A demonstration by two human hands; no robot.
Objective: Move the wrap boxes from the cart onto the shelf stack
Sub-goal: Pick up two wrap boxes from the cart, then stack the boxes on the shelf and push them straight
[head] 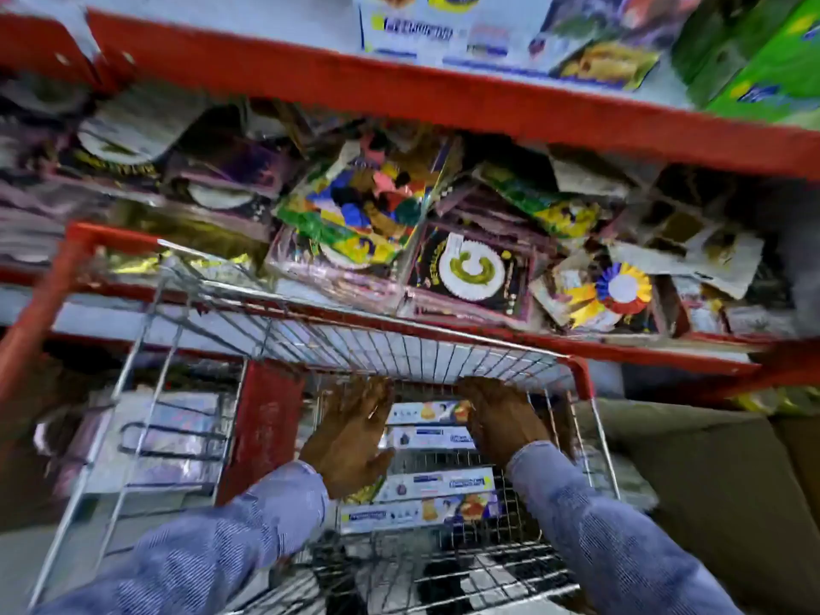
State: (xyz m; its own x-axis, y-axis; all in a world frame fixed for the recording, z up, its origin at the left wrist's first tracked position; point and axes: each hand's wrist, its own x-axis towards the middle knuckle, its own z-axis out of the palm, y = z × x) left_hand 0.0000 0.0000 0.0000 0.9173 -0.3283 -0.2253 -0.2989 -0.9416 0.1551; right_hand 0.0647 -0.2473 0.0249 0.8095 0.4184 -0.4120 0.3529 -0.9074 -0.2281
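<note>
Several long white wrap boxes lie in the wire cart (581, 375). Two of them (426, 426) sit between my hands, apart from two lower ones (426, 499) near the cart's bottom. My left hand (350, 432) presses the left ends of the upper pair, thumb underneath. My right hand (501, 419) curls over their right ends. More white wrap boxes (443, 33) stand stacked on the top red shelf (399, 86), high above the cart.
The middle shelf (577, 344) just beyond the cart is crowded with party decoration packets (470, 268). Green boxes (763, 68) fill the top right. A brown carton (710, 481) sits right of the cart. A red post (262, 423) stands to the left.
</note>
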